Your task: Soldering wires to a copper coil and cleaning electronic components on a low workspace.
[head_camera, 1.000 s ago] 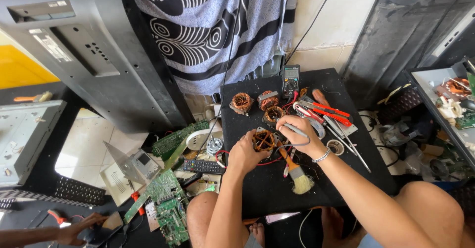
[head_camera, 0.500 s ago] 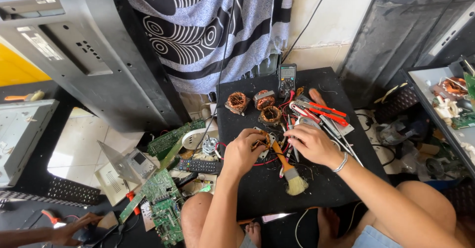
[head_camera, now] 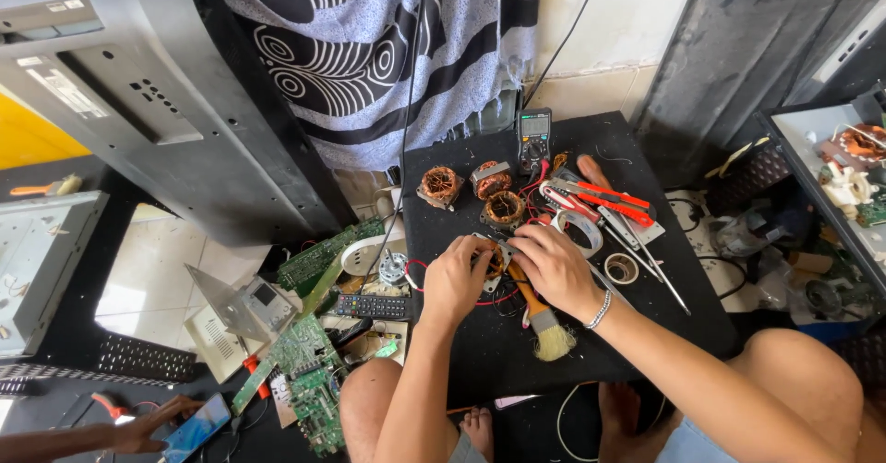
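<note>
The left hand (head_camera: 454, 278) and the right hand (head_camera: 552, 264) meet over a small copper-wound motor coil (head_camera: 492, 258) near the middle of a black work board (head_camera: 646, 149). Both hands close their fingers on the coil, the left from its left side, the right from above and to the right; red wires (head_camera: 489, 300) trail out beneath them.

The board lies low, over the seated person's bare knees. On its far side sit three more copper coils (head_camera: 440, 184), a dark multimeter (head_camera: 533, 137) at the back edge, and red-handled pliers (head_camera: 600, 200) beside a roll of tape (head_camera: 581, 232). A paintbrush (head_camera: 544, 326) lies just under the right wrist, bristles toward the person. A smaller tape ring (head_camera: 621, 268) sits to the right of the hand.

Left of the board the floor is crowded with green circuit boards (head_camera: 309, 371), a black remote control (head_camera: 371, 307) and a white round part (head_camera: 365, 255). A large grey panel (head_camera: 120, 94) leans at the upper left, and a patterned grey cloth (head_camera: 369, 57) hangs against the wall behind. A tray of parts (head_camera: 849, 177) stands at the right edge.

Both forearms reach forward from the lower edge, wrists bent down, and a beaded bracelet (head_camera: 601, 309) circles the right wrist. At the lower left corner another person's hand (head_camera: 148, 423) rests by a phone (head_camera: 196, 429).
</note>
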